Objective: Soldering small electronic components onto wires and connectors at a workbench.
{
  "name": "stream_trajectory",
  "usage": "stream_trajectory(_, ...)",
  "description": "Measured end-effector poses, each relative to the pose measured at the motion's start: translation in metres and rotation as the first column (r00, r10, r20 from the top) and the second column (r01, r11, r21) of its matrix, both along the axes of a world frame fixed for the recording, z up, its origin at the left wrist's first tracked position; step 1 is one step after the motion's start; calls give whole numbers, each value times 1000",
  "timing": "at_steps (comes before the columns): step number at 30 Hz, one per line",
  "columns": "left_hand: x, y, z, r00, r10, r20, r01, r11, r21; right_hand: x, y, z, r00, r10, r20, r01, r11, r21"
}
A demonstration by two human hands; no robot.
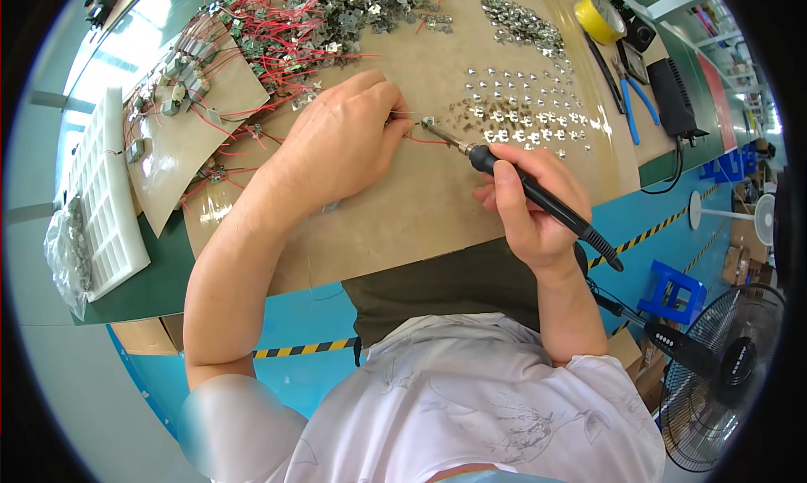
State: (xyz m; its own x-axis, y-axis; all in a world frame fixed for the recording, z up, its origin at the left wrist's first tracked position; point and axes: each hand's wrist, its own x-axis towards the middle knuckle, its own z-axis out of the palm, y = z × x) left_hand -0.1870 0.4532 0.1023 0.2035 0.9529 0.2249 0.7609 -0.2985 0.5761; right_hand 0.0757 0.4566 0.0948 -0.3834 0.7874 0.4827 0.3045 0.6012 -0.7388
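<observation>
My right hand point(528, 204) grips a black soldering iron point(538, 194) like a pen, its metal tip touching a small metal part point(428, 123) on the brown cardboard sheet point(403, 205). My left hand point(336, 140) rests on the cardboard, its fingertips pinching a thin solder wire beside that part. A short red wire point(424, 140) trails from the part between both hands.
Rows of small metal clips point(525, 113) lie right of the part. A pile of parts with red wires point(269, 37) sits at the back left. A white compartment tray point(105, 197) lies left. Yellow tape roll point(598, 16), blue pliers point(635, 96), black adapter point(672, 96) lie right. A fan point(723, 374) stands on the floor.
</observation>
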Motion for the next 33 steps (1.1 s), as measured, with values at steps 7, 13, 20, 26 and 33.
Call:
stream_trajectory(7,2,0,0,999,21,-29,-21,1000,-5,-1,0,0,1000,9,-13,-9,1000,6)
stream_trajectory(13,2,-1,2,999,25,-40,-25,1000,-13,-1,0,0,1000,20,0,-20,1000,22)
stream_trajectory(20,2,-1,8,998,22,-63,-27,996,-82,-2,0,0,1000,24,-13,-24,1000,19)
stream_trajectory(26,3,-1,8,998,30,-64,-35,995,-88,-1,0,0,1000,22,1,-22,999,28)
stream_trajectory(33,3,0,3,998,35,-52,-37,999,-30,2,-2,-3,998,18,-63,-16,999,28)
